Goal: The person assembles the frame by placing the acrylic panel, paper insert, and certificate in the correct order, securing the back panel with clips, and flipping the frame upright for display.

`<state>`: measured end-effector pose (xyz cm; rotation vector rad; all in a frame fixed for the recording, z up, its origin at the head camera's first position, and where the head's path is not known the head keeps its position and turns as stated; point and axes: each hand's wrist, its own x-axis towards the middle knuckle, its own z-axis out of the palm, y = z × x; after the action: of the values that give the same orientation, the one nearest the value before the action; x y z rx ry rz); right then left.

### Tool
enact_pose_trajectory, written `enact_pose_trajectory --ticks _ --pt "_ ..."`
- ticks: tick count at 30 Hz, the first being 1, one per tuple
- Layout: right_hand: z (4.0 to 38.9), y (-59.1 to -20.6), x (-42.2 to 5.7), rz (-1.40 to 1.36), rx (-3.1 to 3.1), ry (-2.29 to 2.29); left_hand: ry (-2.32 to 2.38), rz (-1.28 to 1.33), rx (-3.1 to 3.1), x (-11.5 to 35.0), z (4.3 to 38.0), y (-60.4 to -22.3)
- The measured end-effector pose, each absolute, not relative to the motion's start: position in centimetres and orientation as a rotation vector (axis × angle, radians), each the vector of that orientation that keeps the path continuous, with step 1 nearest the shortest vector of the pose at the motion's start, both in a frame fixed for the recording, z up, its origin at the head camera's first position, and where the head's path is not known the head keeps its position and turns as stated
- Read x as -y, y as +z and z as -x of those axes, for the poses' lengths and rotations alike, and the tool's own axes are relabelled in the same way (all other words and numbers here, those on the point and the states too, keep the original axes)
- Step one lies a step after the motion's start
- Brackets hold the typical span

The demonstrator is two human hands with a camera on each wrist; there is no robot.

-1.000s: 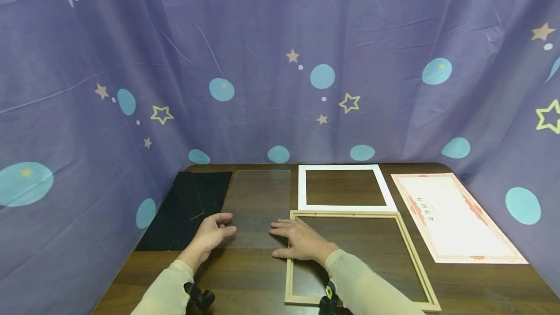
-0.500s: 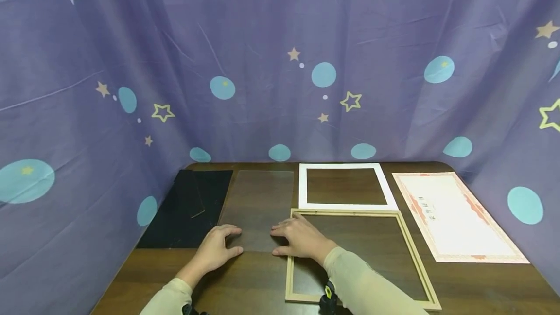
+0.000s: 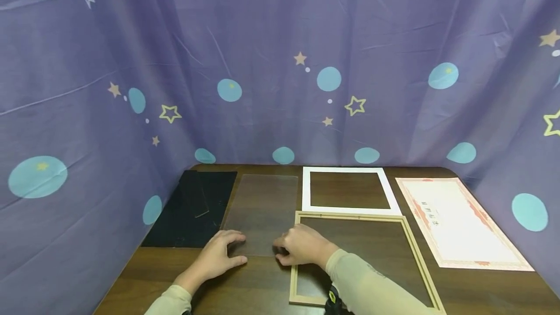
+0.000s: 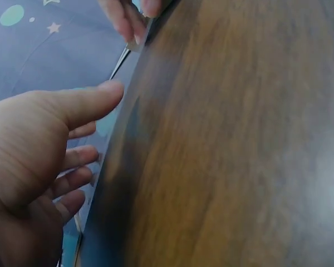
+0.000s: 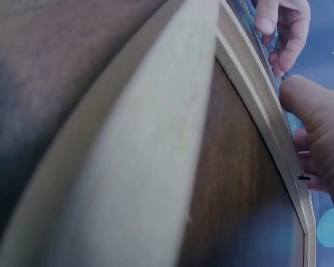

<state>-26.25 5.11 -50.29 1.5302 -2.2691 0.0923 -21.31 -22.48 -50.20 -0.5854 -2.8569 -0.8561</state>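
A clear plastic-like sheet (image 3: 264,203) lies flat on the brown table, between a black board and a pale wooden frame (image 3: 372,217). At its near left corner is my left hand (image 3: 216,259), thumb and fingers apart with nothing between them. My right hand (image 3: 302,247) reaches over the frame's left bar to the sheet's right edge, its fingers bent downward. I cannot tell whether they pinch that edge. In the right wrist view the frame's wooden bar (image 5: 150,139) fills the foreground, with my right thumb and fingers spread past the far bar.
The black board (image 3: 188,218) lies at the left. A white mat with a cut-out window (image 3: 306,188) lies behind the frame. A certificate with a red-patterned border (image 3: 463,222) is at the right. A purple curtain (image 3: 262,125) surrounds the back and sides of the table.
My left hand has moved nearer and slightly right, its thumb and fingers spreading wider. My right hand stays by the sheet's right edge, its fingers now more bent. The head view has shifted slightly.
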Motion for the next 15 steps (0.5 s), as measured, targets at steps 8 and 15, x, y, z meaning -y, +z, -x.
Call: enact_pose_trajectory --ticks 8,15 --pt "26.3 -50.61 -5.63 -1.514 2.248 0.291 -0.654 0.753 2.692 22.95 21.68 -50.79" --pt "26.32 -51.22 -5.87 -1.447 2.368 0.608 -0.611 0.774 2.599 23.37 21.44 -51.04"
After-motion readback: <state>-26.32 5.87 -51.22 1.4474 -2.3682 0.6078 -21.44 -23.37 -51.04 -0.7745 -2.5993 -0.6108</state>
